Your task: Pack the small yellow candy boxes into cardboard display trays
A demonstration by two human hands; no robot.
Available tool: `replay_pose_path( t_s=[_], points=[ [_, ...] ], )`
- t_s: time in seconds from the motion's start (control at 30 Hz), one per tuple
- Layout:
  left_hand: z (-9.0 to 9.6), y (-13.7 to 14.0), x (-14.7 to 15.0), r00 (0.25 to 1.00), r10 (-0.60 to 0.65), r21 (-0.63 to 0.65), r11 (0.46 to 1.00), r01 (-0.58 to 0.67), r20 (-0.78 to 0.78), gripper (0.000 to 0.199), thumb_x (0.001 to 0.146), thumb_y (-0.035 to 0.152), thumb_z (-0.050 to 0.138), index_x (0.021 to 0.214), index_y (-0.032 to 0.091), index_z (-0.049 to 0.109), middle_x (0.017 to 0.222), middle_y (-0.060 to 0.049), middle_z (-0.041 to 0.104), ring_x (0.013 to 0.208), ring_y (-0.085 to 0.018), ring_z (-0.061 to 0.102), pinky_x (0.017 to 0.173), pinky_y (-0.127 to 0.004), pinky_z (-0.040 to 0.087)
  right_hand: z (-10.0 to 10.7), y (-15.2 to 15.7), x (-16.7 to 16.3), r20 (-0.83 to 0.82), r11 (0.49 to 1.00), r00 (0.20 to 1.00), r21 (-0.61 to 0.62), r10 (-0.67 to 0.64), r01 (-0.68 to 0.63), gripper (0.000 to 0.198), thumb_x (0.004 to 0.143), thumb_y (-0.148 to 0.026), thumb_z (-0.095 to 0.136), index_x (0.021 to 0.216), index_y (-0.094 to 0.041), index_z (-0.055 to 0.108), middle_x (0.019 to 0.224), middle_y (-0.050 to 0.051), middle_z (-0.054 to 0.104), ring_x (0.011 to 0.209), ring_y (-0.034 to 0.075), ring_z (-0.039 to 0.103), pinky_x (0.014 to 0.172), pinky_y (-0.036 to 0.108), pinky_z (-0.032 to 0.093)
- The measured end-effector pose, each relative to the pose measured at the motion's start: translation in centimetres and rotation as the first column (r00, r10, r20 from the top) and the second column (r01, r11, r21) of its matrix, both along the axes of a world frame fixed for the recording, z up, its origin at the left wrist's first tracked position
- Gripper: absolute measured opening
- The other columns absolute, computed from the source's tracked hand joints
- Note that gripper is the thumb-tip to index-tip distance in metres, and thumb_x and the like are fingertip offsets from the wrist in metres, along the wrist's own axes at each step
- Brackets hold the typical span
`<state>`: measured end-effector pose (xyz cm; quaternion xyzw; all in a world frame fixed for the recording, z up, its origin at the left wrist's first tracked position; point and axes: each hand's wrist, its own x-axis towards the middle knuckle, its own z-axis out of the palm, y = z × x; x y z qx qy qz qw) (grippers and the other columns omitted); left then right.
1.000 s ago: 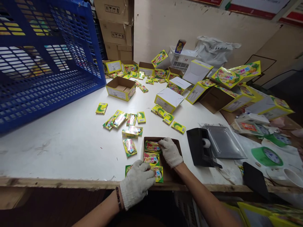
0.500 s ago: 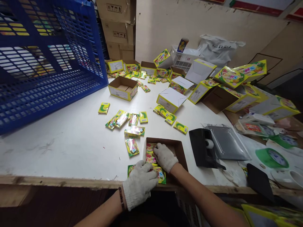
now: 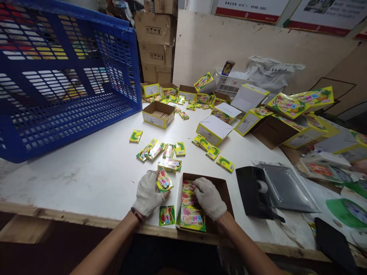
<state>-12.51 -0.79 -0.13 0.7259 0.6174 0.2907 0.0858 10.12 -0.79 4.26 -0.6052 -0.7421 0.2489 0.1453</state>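
Note:
My left hand (image 3: 148, 193), in a white knit glove, closes its fingers on a small yellow-green candy box (image 3: 164, 180) on the white table. My right hand (image 3: 209, 198), also gloved, reaches inside an open carton (image 3: 226, 190) at the near edge. Its fingers are bent against the row of small candy boxes (image 3: 191, 218) along the carton's left wall; whether it grips one is hidden. Between my left hand and the carton lies a single candy box (image 3: 166, 215). Just beyond are several more loose candy boxes (image 3: 155, 149).
A blue plastic crate (image 3: 114, 95) lies at the left. Empty and upturned display cartons (image 3: 215, 129) stand across the back and right. A black tape dispenser (image 3: 252, 193), a clear plastic packet (image 3: 286, 187) and green tape (image 3: 348, 212) sit to the right.
My left hand has moved left and away from the carton's near end onto a loose candy box. My right hand stays inside the carton. The camera view has tilted up.

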Motion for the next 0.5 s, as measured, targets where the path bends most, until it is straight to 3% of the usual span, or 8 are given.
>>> replay_pose_path(
  t_s=[0.1, 0.2, 0.27, 0.33, 0.43, 0.5],
  points=[
    [1.7, -1.8, 1.5, 0.995, -0.076, 0.32, 0.946, 0.052, 0.062, 0.085, 0.07, 0.043, 0.073, 0.141, 0.022, 0.03, 0.126, -0.015, 0.052, 0.117, -0.033, 0.053, 0.099, -0.048, 0.045, 1.2, -1.1, -1.5, -0.417, 0.991, 0.902, -0.112, -0.113, 0.072, 0.024, 0.089, -0.033, 0.052, 0.105, -0.02, 0.064, 0.098, 0.006, 0.071, 0.091, 0.02, 0.065, 0.081, 0.032, 0.051],
    [3.0, -1.9, 3.0, 0.968, -0.24, 0.358, 0.912, 0.198, 0.077, 0.089, 0.076, 0.047, 0.07, 0.148, 0.026, 0.021, 0.135, -0.014, 0.049, 0.123, -0.032, 0.051, 0.103, -0.048, 0.043, 2.5, -1.3, -1.1, -0.547, 0.98, 0.823, -0.194, -0.149, 0.048, 0.029, 0.084, -0.035, 0.056, 0.108, -0.02, 0.062, 0.098, 0.005, 0.072, 0.088, 0.02, 0.066, 0.078, 0.032, 0.053],
    [2.9, -0.5, 3.1, 0.967, -0.23, 0.352, 0.919, 0.179, 0.109, 0.08, 0.082, 0.043, 0.064, 0.148, 0.024, 0.023, 0.139, -0.014, 0.047, 0.129, -0.032, 0.047, 0.107, -0.047, 0.041, 3.1, -0.8, 0.7, -0.491, 0.985, 0.862, -0.163, -0.129, 0.055, 0.027, 0.083, -0.03, 0.054, 0.106, -0.02, 0.065, 0.104, 0.005, 0.071, 0.095, 0.021, 0.064, 0.086, 0.033, 0.051],
    [2.0, 1.7, 2.3, 0.986, -0.111, 0.299, 0.952, 0.069, 0.126, 0.071, 0.084, 0.035, 0.061, 0.145, 0.02, 0.028, 0.142, -0.016, 0.044, 0.136, -0.033, 0.039, 0.111, -0.048, 0.036, 3.1, -0.1, 2.9, -0.349, 0.989, 0.934, -0.143, -0.076, 0.027, 0.028, 0.083, -0.024, 0.051, 0.106, -0.02, 0.068, 0.108, 0.006, 0.07, 0.101, 0.021, 0.062, 0.091, 0.034, 0.048],
    [0.4, 4.9, 0.6, 0.993, 0.012, 0.047, 0.999, -0.017, 0.116, 0.061, 0.079, 0.023, 0.061, 0.136, 0.015, 0.041, 0.141, -0.018, 0.043, 0.137, -0.035, 0.036, 0.108, -0.047, 0.039, 1.7, 0.6, 4.6, -0.067, 0.975, 0.996, -0.209, 0.055, -0.068, 0.029, 0.084, -0.018, 0.05, 0.104, -0.019, 0.071, 0.102, 0.007, 0.069, 0.093, 0.02, 0.062, 0.086, 0.032, 0.047],
    [-0.3, 6.0, -0.3, 0.993, -0.011, -0.077, 0.997, 0.02, 0.113, 0.042, 0.077, 0.016, 0.056, 0.119, 0.017, 0.053, 0.126, -0.014, 0.054, 0.123, -0.031, 0.051, 0.098, -0.042, 0.047, 0.2, 0.6, 3.9, 0.038, 0.962, 0.993, -0.255, 0.114, -0.101, 0.03, 0.084, -0.016, 0.052, 0.108, -0.02, 0.07, 0.101, 0.007, 0.068, 0.091, 0.02, 0.061, 0.084, 0.03, 0.046]
  ],
)
